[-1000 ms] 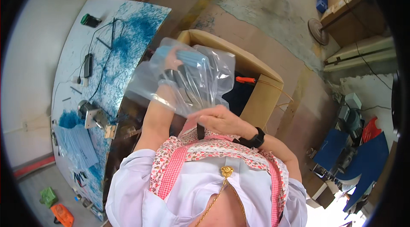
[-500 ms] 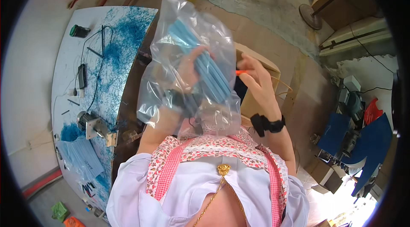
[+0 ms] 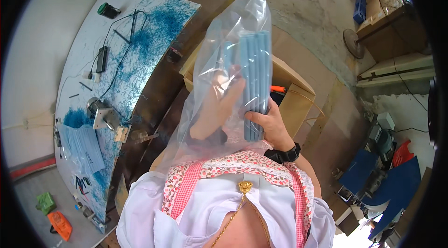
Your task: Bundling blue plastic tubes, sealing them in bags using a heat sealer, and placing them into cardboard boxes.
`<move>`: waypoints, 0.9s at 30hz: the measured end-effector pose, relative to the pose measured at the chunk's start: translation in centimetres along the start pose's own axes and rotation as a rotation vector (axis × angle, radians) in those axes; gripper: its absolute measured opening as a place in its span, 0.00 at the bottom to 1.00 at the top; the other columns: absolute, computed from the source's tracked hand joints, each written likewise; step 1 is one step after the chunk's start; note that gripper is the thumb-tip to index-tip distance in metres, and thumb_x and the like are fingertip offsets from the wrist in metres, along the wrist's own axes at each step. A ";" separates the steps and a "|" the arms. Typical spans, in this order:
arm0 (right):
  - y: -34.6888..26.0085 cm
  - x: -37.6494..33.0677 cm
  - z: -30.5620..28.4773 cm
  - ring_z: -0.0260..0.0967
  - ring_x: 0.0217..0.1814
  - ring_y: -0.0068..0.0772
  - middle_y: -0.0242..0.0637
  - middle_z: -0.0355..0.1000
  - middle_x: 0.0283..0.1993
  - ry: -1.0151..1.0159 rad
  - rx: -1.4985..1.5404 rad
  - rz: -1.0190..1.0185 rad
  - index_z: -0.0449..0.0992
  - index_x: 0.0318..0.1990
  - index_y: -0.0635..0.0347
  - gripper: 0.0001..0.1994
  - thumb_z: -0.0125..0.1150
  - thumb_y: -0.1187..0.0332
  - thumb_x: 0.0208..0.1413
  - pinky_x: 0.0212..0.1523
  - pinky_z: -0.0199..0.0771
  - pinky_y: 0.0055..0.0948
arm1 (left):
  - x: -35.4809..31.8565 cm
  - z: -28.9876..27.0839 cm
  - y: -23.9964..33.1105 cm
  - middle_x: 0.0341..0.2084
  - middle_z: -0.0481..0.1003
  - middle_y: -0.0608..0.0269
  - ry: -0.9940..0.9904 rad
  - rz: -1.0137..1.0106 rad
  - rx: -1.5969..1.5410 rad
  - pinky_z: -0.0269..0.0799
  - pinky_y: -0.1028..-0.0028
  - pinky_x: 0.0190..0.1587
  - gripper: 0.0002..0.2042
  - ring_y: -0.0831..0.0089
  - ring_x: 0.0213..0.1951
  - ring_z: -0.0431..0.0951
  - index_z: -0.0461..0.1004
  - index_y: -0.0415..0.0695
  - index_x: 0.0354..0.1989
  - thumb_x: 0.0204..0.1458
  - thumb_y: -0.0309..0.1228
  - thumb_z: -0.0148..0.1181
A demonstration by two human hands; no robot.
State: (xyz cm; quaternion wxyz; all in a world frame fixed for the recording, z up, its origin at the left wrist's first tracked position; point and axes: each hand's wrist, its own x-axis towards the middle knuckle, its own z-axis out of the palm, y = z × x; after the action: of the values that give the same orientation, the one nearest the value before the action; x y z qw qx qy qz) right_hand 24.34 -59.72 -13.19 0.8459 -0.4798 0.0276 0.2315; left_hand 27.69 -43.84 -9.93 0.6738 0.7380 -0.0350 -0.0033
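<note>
A clear plastic bag [image 3: 208,61] stands up in front of my chest with a bundle of long, slim blue tubes [image 3: 254,70] in it. My left hand [image 3: 221,101] shows through the film, apparently inside the bag, its fingers curled at the left side of the bundle. One blue piece shows above those fingers; glare partly hides the grip. At the lower right, my right hand [image 3: 273,124] is closed around the bottom part of the tubes, thumb in front. The tubes are nearly upright.
Behind the bag sits an open cardboard box [image 3: 301,108] with an orange-handled tool [image 3: 278,88] at it. On the left, a white table [image 3: 154,28] carries blue shavings, a small motor [image 3: 99,110], cables and a bag of blue strips [image 3: 84,147]. A fan [image 3: 353,44] stands far right.
My right hand has come down and left from beside the bag to grip the tubes' lower end. The tubes have turned from slanted to nearly upright. The view has shifted.
</note>
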 end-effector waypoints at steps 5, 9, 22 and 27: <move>0.2 -0.4 0.1 0.71 0.43 0.24 0.34 0.72 0.42 0.034 -0.045 0.081 0.64 0.53 0.62 0.26 0.65 0.78 0.44 0.47 0.70 0.25 | -0.8 -1.0 1.0 0.33 0.73 0.66 0.069 -0.316 -0.173 0.66 0.80 0.36 0.11 0.83 0.33 0.70 0.71 0.38 0.40 0.52 0.30 0.57; 0.4 -0.5 0.6 0.72 0.41 0.24 0.34 0.73 0.40 -0.014 -0.068 0.071 0.66 0.51 0.62 0.23 0.64 0.78 0.45 0.47 0.70 0.25 | -1.2 -0.6 0.0 0.31 0.72 0.67 0.072 -0.149 -0.128 0.65 0.81 0.34 0.12 0.84 0.31 0.69 0.71 0.38 0.40 0.48 0.28 0.60; 1.1 -0.6 0.2 0.71 0.41 0.26 0.37 0.74 0.40 -0.053 -0.065 0.090 0.67 0.50 0.62 0.22 0.63 0.77 0.46 0.47 0.71 0.27 | -2.0 -1.3 -1.8 0.26 0.69 0.69 0.131 -0.358 -0.468 0.62 0.83 0.29 0.14 0.84 0.28 0.68 0.70 0.38 0.41 0.47 0.31 0.60; 1.2 -0.6 0.3 0.71 0.41 0.26 0.36 0.74 0.40 -0.131 -0.047 0.105 0.68 0.50 0.62 0.21 0.63 0.76 0.46 0.47 0.71 0.27 | -2.1 -0.5 1.1 0.26 0.70 0.68 0.094 -0.357 -0.335 0.63 0.81 0.29 0.16 0.82 0.27 0.68 0.71 0.37 0.42 0.46 0.32 0.60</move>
State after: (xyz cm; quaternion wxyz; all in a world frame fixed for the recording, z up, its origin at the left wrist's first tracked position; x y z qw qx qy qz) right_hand 23.23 -59.19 -13.80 0.8212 -0.4811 -0.0083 0.3069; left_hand 25.58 -43.29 -8.88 0.7764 0.6098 0.1284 -0.0939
